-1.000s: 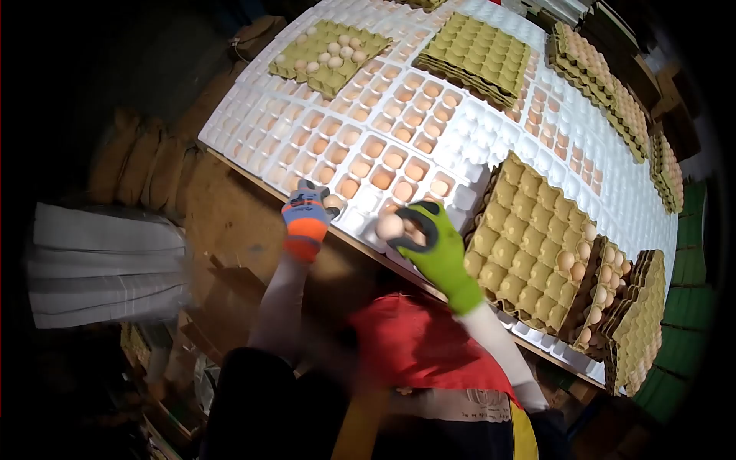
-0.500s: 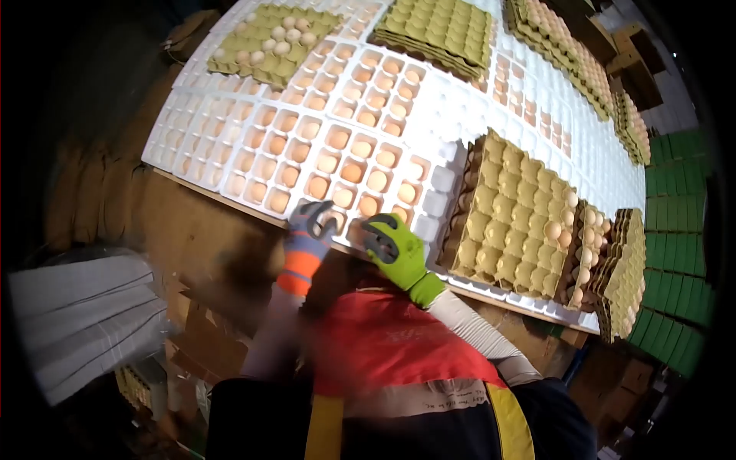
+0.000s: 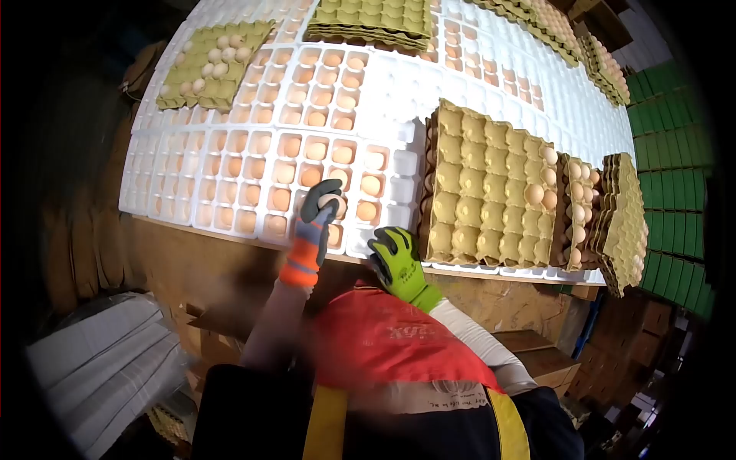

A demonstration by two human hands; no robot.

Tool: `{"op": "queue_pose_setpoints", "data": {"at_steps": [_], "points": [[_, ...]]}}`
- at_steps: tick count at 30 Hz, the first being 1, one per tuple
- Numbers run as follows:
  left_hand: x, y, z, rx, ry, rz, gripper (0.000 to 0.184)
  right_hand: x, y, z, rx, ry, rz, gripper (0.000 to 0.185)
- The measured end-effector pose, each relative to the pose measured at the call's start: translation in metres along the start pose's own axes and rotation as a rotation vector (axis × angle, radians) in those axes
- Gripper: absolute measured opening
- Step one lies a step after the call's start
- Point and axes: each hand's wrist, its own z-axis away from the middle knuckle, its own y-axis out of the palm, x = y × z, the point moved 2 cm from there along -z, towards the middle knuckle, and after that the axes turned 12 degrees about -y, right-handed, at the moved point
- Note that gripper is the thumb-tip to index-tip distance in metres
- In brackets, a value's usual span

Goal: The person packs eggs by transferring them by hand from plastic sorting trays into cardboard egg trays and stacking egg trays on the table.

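My left hand (image 3: 318,211), in a grey and orange glove, has its fingers wrapped round an egg (image 3: 334,203) above the white compartment tray (image 3: 264,201). Just to its right, my right hand (image 3: 396,257), in a green glove with dark fingertips, rests at the tray's front edge with its fingers curled; whether anything is under them is hidden. Brown and pale eggs (image 3: 312,175) sit in many of the tray's cells. Right of my right hand stands a stack of brown pulp trays (image 3: 487,195), the top one bearing several eggs (image 3: 534,194) on its right side.
A green pulp tray with eggs (image 3: 205,65) lies at the back left, and stacked green trays (image 3: 371,19) at the back. More pulp trays (image 3: 621,222) stand at the right edge, beside green crates (image 3: 675,207). Wrapped grey material (image 3: 107,376) is at the lower left.
The egg between my right fingers a second ago no longer shows there. My left hand has moved up over the tray and holds an egg. The view has shifted right.
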Motion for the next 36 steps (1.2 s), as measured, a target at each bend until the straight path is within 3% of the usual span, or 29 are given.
{"op": "queue_pose_setpoints", "data": {"at_steps": [1, 3, 5, 6, 9, 11, 12, 13, 16, 17, 19, 20, 21, 22, 23, 24, 25, 27, 28, 31, 36], "points": [[0.007, 0.004, 0.0, 0.023, -0.096, 0.043, 0.035, 0.005, -0.007, 0.007, 0.031, -0.054, -0.087, 0.031], [0.0, 0.029, 0.003, 0.018, 0.292, -0.292, 0.041, 0.016, -0.034, 0.011, 0.067, -0.153, -0.229, 0.032], [0.003, 0.047, 0.018, 0.104, 0.252, -0.264, 0.041, 0.021, -0.047, 0.031, 0.061, -0.05, -0.314, 0.029], [-0.005, 0.054, 0.029, 0.032, 0.496, -0.712, 0.046, 0.018, -0.055, 0.037, 0.057, -0.05, -0.307, 0.029], [0.038, 0.049, 0.045, 0.069, 0.602, -1.303, 0.045, 0.015, -0.086, 0.072, 0.047, -0.086, -0.232, 0.029], [0.036, 0.048, 0.056, 0.074, 0.598, -1.322, 0.041, 0.007, -0.105, 0.099, 0.062, 0.177, -0.237, 0.033], [0.036, 0.049, 0.053, 0.021, 0.622, -1.16, 0.04, 0.012, -0.141, 0.085, -0.098, 0.202, -0.22, 0.03], [0.035, 0.051, 0.046, -0.02, 0.638, -0.988, 0.039, 0.007, -0.164, 0.087, -0.115, 0.23, -0.16, 0.03], [0.005, 0.078, 0.03, -0.096, 0.604, -0.748, 0.031, -0.038, -0.217, 0.102, -0.449, 0.533, 0.034, 0.036], [0.017, 0.088, 0.016, 0.092, 0.365, -0.311, 0.038, -0.069, -0.226, 0.108, -0.534, 0.596, 0.051, 0.038], [0.045, 0.103, -0.018, 0.183, 0.306, -0.267, 0.047, -0.124, -0.233, 0.111, -0.645, 0.716, -0.138, 0.036], [0.035, 0.124, -0.008, 0.201, 0.119, -0.029, 0.05, -0.151, -0.231, 0.117, -0.623, 0.75, -0.274, 0.034], [0.024, 0.135, -0.004, 0.19, 0.132, -0.036, 0.05, -0.178, -0.226, 0.129, -0.596, 0.785, -0.409, 0.033], [0.018, 0.146, -0.005, 0.156, -0.047, -0.038, 0.048, -0.204, -0.222, 0.141, -0.297, 0.589, -0.066, 0.034], [0.017, 0.153, -0.006, 0.124, -0.23, -0.04, 0.046, -0.193, -0.23, 0.117, -0.371, 0.773, -0.294, 0.033], [0.03, 0.155, -0.009, 0.125, -0.003, -0.174, 0.044, -0.203, -0.22, 0.131, -0.396, 0.729, -0.344, 0.033], [0.035, 0.155, -0.011, 0.1, 0.006, -0.179, 0.044, -0.217, -0.209, 0.141, -0.414, 0.673, -0.404, 0.033], [0.038, 0.15, -0.009, 0.104, -0.147, -0.022, 0.049, -0.23, -0.203, 0.135, -0.433, 0.937, -0.552, 0.037], [0.045, 0.15, -0.014, 0.104, -0.116, 0.054, 0.052, -0.237, -0.201, 0.135, -0.445, 0.949, -0.559, 0.037], [-0.006, 0.167, 0.004, 0.236, -0.413, 0.317, 0.066, -0.248, -0.195, 0.132, -0.472, 0.912, -0.548, 0.039], [0.002, 0.167, -0.006, 0.207, -0.338, 0.231, 0.062, -0.246, -0.19, 0.13, -0.491, 0.885, -0.559, 0.042]]}}
